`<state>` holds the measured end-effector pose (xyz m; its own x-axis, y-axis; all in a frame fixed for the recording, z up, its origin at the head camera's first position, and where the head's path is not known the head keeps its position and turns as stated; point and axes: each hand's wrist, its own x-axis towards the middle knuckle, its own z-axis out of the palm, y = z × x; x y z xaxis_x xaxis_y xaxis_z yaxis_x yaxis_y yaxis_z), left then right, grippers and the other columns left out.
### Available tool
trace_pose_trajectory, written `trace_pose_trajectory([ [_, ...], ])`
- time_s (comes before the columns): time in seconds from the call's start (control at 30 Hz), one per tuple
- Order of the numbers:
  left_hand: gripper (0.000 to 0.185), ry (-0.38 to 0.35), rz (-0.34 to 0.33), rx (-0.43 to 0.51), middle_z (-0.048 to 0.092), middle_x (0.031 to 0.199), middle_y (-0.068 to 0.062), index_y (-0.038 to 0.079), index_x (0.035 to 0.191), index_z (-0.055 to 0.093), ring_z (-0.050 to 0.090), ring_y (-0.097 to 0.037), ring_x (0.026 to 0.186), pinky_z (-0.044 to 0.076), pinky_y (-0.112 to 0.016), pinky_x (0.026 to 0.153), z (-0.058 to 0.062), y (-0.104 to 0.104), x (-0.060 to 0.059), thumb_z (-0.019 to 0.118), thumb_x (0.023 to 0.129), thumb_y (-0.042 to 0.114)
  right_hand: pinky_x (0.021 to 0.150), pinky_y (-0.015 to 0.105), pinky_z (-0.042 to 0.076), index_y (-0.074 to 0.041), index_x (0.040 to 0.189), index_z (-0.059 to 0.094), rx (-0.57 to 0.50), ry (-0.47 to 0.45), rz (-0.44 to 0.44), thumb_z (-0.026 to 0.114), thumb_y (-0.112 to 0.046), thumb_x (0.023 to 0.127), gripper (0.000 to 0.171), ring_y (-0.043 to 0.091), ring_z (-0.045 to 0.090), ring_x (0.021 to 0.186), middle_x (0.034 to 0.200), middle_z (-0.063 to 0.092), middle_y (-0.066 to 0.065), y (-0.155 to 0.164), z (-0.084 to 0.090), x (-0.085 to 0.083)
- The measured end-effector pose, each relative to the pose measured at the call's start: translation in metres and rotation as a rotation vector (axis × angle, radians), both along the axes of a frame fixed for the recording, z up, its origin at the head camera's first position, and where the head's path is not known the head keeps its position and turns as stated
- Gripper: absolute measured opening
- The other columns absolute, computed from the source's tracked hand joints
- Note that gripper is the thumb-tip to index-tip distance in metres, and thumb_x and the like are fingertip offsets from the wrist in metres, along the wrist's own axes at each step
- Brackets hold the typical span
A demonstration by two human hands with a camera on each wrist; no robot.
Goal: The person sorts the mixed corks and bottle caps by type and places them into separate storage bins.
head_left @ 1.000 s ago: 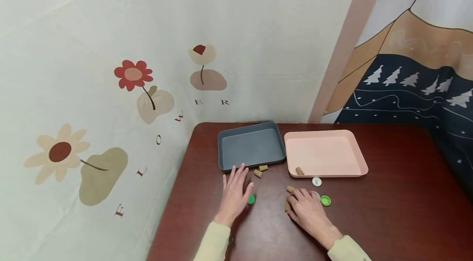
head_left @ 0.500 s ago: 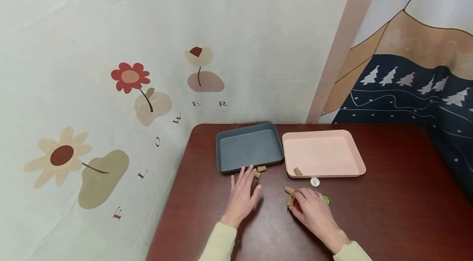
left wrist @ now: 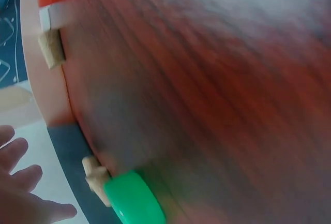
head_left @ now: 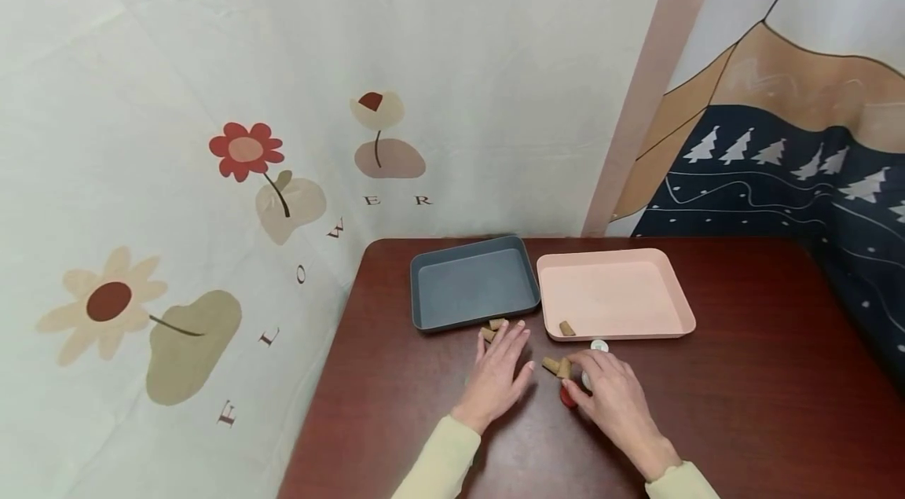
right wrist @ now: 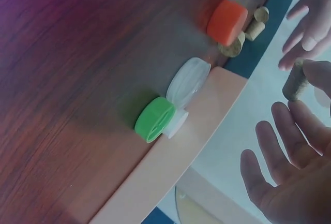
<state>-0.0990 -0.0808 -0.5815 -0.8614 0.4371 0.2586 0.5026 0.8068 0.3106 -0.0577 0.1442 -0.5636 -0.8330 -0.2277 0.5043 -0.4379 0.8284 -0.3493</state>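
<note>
My right hand [head_left: 601, 393] pinches a brown cork [head_left: 563, 368] between thumb and fingertip just above the table; the right wrist view shows the cork [right wrist: 295, 81] in that pinch. Another cork [head_left: 550, 363] lies just left of it, and a red cap [head_left: 568, 397] sits under the thumb. My left hand [head_left: 503, 361] lies flat with straight fingers, its tips beside two corks [head_left: 489, 332] at the grey tray's [head_left: 424, 302] front edge. A green cap [left wrist: 134, 198] shows by the palm in the left wrist view. One cork [head_left: 567, 328] lies in the pink tray [head_left: 657, 326].
A white cap [head_left: 599, 345] sits in front of the pink tray. In the right wrist view a green cap [right wrist: 155, 119] and a clear cap [right wrist: 187, 81] lie near the tray's edge. A printed cloth wall stands behind the dark wooden table [head_left: 763, 405].
My left hand slid right and forward, covering the green cap. My right hand lifted a cork and shifted forward, and a red cap now shows beneath it.
</note>
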Motion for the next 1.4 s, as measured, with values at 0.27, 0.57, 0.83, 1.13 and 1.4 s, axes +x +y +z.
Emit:
trace_pose_trajectory([
  [0.27, 0.056, -0.07, -0.029, -0.117, 0.039, 0.165, 0.002, 0.015, 0.155, 0.049, 0.029, -0.024, 0.155, 0.031, -0.067, 0.114, -0.001, 0.019, -0.003, 0.053, 0.106, 0.041, 0.073, 0.053, 0.053, -0.005, 0.109, 0.073, -0.086, 0.013, -0.038, 0.092, -0.016, 0.074, 0.041, 0.031, 0.067, 0.096, 0.104, 0.071, 0.009, 0.005, 0.004, -0.009],
  [0.57, 0.059, -0.087, -0.031, -0.244, 0.035, 0.167, 0.004, 0.02, 0.157, 0.048, 0.027, -0.026, 0.155, 0.029, -0.069, 0.114, -0.005, 0.03, -0.002, 0.052, 0.106, 0.049, 0.072, 0.053, 0.053, -0.003, 0.108, 0.072, -0.122, 0.01, -0.103, 0.091, -0.015, 0.077, 0.038, 0.033, 0.068, 0.091, 0.102, 0.072, 0.012, 0.015, 0.006, -0.027],
  [0.83, 0.059, -0.093, -0.013, -0.249, 0.036, 0.166, 0.006, 0.019, 0.157, 0.048, 0.026, -0.025, 0.156, 0.029, -0.069, 0.114, -0.005, 0.033, -0.004, 0.054, 0.105, 0.047, 0.075, 0.058, 0.054, 0.001, 0.112, 0.073, -0.14, -0.051, -0.177, 0.088, -0.012, 0.08, 0.037, 0.04, 0.068, 0.095, 0.105, 0.072, 0.019, 0.028, 0.006, -0.054],
  [1.13, 0.058, -0.072, 0.007, -0.237, 0.04, 0.163, 0.009, 0.021, 0.155, 0.051, 0.03, -0.027, 0.154, 0.031, -0.069, 0.113, -0.007, 0.036, -0.006, 0.058, 0.103, 0.045, 0.083, 0.06, 0.052, 0.004, 0.115, 0.072, -0.094, -0.24, -0.194, 0.08, -0.014, 0.087, 0.034, 0.043, 0.066, 0.101, 0.109, 0.071, 0.023, 0.035, 0.005, -0.09],
  [1.4, 0.058, -0.07, 0.014, -0.268, 0.04, 0.163, 0.01, 0.022, 0.156, 0.05, 0.03, -0.027, 0.154, 0.031, -0.069, 0.113, -0.008, 0.037, -0.006, 0.058, 0.103, 0.046, 0.079, 0.059, 0.053, 0.002, 0.112, 0.073, -0.049, -0.414, -0.202, 0.078, -0.019, 0.088, 0.032, 0.041, 0.067, 0.095, 0.103, 0.07, 0.021, 0.035, -0.004, -0.112],
])
